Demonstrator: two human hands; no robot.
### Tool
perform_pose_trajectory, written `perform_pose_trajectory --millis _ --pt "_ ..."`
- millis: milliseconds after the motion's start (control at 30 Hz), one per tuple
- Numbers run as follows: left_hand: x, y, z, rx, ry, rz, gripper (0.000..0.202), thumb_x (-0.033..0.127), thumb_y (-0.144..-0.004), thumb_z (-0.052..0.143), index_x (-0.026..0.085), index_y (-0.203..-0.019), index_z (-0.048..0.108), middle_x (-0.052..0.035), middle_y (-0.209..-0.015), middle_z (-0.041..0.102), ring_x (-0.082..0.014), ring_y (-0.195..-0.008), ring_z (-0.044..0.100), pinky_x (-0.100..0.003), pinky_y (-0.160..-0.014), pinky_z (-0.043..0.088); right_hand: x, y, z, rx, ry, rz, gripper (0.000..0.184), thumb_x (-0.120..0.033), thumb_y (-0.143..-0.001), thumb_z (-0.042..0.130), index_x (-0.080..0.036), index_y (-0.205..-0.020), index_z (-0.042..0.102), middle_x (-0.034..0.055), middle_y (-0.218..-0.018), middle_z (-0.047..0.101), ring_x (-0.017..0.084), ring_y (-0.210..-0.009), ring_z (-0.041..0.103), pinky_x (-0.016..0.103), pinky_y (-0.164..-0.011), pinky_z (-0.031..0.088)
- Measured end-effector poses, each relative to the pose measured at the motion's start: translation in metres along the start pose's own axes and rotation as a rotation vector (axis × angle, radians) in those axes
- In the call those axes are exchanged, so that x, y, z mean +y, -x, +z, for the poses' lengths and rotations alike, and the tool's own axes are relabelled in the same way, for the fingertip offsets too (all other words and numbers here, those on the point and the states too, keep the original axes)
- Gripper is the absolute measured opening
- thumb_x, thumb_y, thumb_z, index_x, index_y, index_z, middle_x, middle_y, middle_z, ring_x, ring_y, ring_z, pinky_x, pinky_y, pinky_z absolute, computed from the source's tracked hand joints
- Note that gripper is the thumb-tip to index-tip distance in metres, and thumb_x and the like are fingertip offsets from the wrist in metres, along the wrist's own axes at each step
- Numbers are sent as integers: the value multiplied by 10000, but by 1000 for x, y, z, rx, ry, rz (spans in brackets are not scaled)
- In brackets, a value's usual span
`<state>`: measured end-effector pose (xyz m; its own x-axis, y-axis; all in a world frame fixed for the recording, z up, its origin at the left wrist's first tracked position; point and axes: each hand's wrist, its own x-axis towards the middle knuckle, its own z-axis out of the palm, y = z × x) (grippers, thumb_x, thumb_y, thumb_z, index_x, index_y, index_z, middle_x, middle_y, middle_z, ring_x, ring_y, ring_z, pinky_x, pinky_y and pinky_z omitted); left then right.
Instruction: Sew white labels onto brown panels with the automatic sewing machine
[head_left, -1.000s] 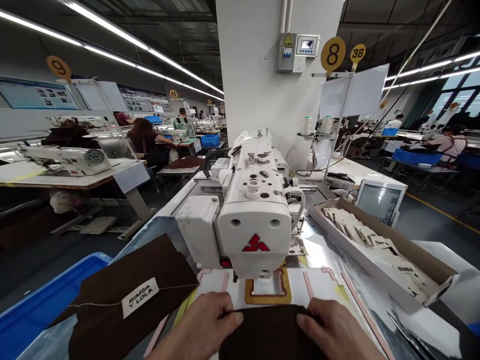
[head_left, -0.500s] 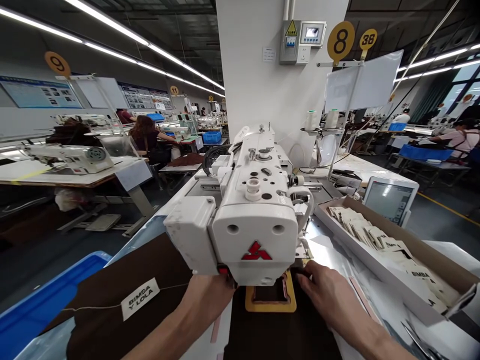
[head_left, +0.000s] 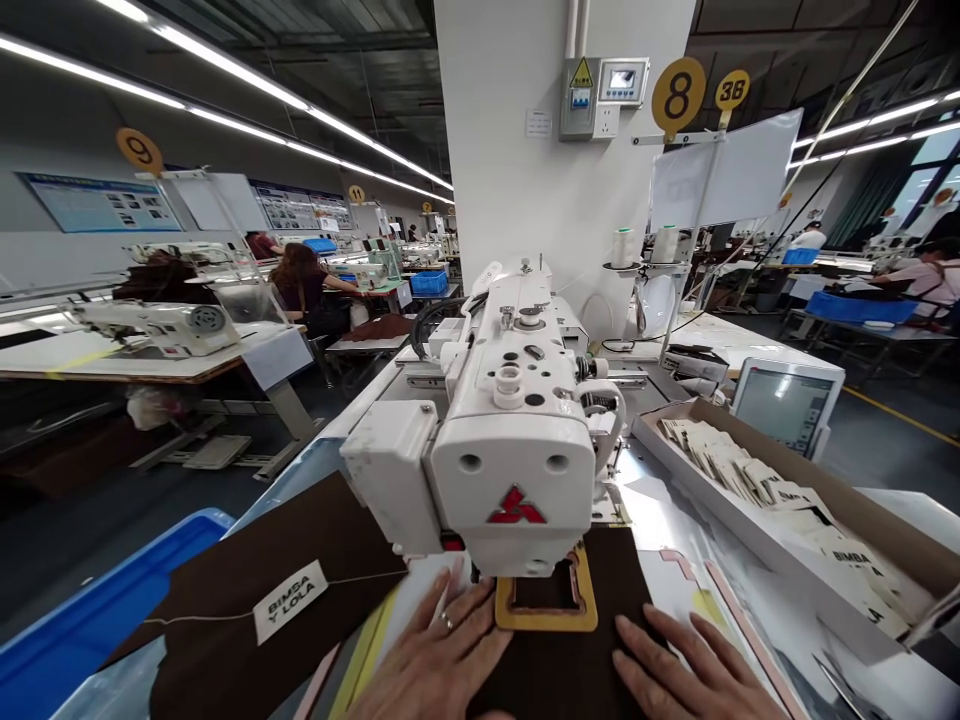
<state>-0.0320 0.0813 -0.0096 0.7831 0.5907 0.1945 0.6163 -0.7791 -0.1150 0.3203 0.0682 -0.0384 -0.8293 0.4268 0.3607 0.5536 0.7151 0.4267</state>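
Observation:
Under the head of a white sewing machine (head_left: 514,450) lies a dark brown fabric piece (head_left: 559,670). A yellow rectangular clamp frame (head_left: 546,620) rests on that fabric. My left hand (head_left: 442,650), with a ring on one finger, lies flat at the fabric's left edge, fingertips close to the frame. My right hand (head_left: 682,665) is spread flat at the right edge, fingers partly on the fabric and partly on the worktop. To the left, another brown piece (head_left: 225,560) carries a white "BIMBA Y LOLA" label (head_left: 290,602) joined to a thread.
An open cardboard box (head_left: 765,555) of labels stands at the right, beside a touchscreen panel (head_left: 787,405). Scissors (head_left: 847,685) lie at the lower right. A blue bin (head_left: 112,610) sits at the left. Thread cones (head_left: 622,248) stand behind; a person (head_left: 307,285) sits farther back left.
Both hands have drawn back toward me from beside the machine head and now lie flat with fingers spread. The brown fabric's right edge is uncovered. The view has shifted slightly.

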Motion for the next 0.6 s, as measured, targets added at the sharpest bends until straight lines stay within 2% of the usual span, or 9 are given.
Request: perform_pose_trajectory --millis 100,167,267,367,433,533,600 --pt "-4 2 -5 -48 25 -94 597 532 -1046 675 286 -1572 536 -20 -1542 613 -277 -1397 620 -451 -1218 477 -1 -18 3 -55 -25 93 479 -636 -1006 649 -268 -1286 773 -2 -1364 723 314 -1065 794 429 -774 682" --pt "-4 10 -5 -1 -2 -136 594 524 -1056 657 273 -1580 534 -35 -1532 617 -288 -1393 622 -427 -1181 520 -2 -28 5 -107 -87 178 446 -575 -968 713 -247 -1260 790 28 -1356 728 361 -1102 778 495 -807 683" --pt "-3 25 -2 87 -28 -42 562 543 -1073 630 269 -1559 564 -21 -1523 617 -249 -1377 638 -349 -1182 512 -2 -32 10 -132 -181 269 422 -488 -971 722 -238 -1307 773 52 -1403 697 390 -1173 747 547 -867 672" --pt "-2 28 2 94 4 17 689 596 -1058 640 273 -1638 454 -15 -1549 585 -233 -1387 629 -302 -1187 491 -4 -29 15 -111 -287 291 428 -484 -1000 700 -278 -1373 740 37 -1436 678 381 -1230 720 540 -927 656" --pt "-5 24 2 61 28 -50 722 586 -1052 653 276 -1658 415 -23 -1572 560 -256 -1407 610 -340 -1196 488 -3 -30 17 -139 -366 316 451 -474 -1022 676 -302 -1439 693 27 -1479 646 383 -1287 686 565 -985 631" --pt "-10 19 1 20 38 -130 622 553 -1057 653 251 -1587 531 -41 -1544 597 -288 -1403 613 -415 -1204 488 0 -34 11 -239 -431 419 476 -443 -1066 606 -293 -1518 623 46 -1572 551 411 -1402 586 675 -1079 547" --pt "-9 22 1 40 26 -162 568 531 -1077 622 216 -1547 576 -67 -1538 606 -290 -1427 590 -432 -1231 454 3 -33 3 -294 -439 482 465 -429 -1096 545 -277 -1530 611 59 -1610 505 409 -1468 515 712 -1144 468"
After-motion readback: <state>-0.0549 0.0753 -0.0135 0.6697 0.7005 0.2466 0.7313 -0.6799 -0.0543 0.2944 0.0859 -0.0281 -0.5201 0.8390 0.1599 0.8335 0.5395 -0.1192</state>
